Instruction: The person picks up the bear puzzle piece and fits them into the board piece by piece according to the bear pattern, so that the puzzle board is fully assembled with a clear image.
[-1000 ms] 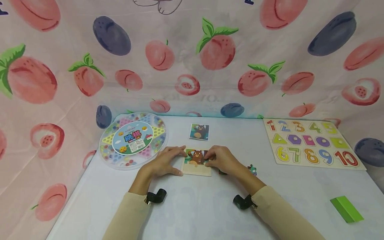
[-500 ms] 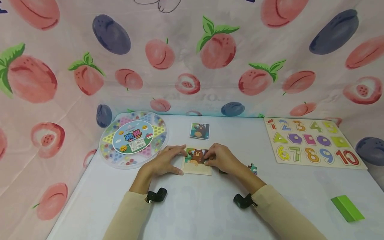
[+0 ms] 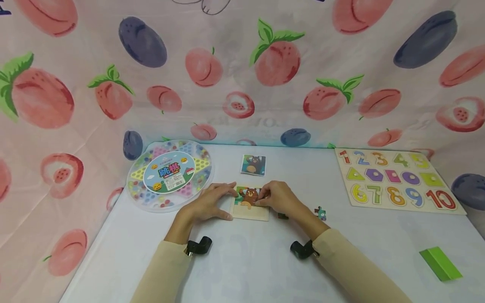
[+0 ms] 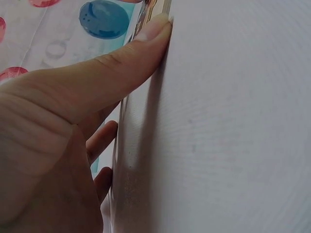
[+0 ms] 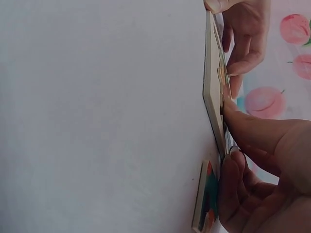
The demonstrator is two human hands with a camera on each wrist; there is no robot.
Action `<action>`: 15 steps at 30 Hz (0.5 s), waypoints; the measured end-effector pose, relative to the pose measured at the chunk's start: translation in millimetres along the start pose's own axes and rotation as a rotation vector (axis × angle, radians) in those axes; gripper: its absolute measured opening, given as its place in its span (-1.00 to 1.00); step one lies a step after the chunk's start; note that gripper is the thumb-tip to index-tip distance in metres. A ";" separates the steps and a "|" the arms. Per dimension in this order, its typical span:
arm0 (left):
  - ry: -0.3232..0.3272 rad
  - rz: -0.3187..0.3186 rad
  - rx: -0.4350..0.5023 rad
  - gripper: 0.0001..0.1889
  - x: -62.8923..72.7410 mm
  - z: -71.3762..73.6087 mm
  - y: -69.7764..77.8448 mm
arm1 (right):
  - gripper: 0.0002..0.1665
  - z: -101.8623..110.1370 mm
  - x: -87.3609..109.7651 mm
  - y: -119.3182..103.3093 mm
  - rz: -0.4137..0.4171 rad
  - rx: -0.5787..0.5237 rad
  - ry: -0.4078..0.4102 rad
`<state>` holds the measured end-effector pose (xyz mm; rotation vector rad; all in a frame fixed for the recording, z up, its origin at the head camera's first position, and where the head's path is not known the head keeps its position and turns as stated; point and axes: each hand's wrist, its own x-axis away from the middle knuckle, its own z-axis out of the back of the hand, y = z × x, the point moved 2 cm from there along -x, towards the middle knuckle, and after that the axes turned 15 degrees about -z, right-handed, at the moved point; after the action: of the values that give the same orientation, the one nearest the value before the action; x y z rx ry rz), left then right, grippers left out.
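A small wooden puzzle board (image 3: pixel 250 213) with a brown bear picture lies in the middle of the table, its near strip bare wood. My left hand (image 3: pixel 206 203) holds its left side, thumb at the near corner and index finger at the far one. Over the board's right part, my right hand (image 3: pixel 280 198) pinches a puzzle piece at its edge; the fingers mostly cover this piece. In the right wrist view the thumb (image 5: pixel 252 128) touches the picture surface. One loose puzzle piece (image 3: pixel 282 216) lies partly under the right hand, and a teal piece (image 3: pixel 321 213) sits further right.
A bear picture card (image 3: pixel 253 165) lies beyond the board. On the left is a round Chinese checkers set (image 3: pixel 168 174). A number and shape board (image 3: pixel 401 181) lies at the back right, and a green block (image 3: pixel 441 264) near the right edge.
My right hand and wrist have shifted slightly left, the fingers further in over the board. The left hand keeps its place at the board's left side.
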<state>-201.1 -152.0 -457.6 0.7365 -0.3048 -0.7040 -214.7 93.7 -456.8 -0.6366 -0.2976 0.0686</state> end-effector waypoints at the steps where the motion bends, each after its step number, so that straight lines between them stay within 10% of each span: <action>1: 0.001 0.000 -0.002 -0.36 -0.3 0.3 0.2 | -0.81 0.5 -0.6 0.2 0.001 -0.004 -0.004; 15: 0.002 0.010 -0.003 -0.35 -0.4 -0.7 -0.4 | -0.85 8.7 -5.1 10.2 0.006 -0.021 -0.184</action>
<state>-201.3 -151.5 -458.4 0.7324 -0.3049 -0.6942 -221.9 106.2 -457.5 -0.6532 -0.4742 0.1301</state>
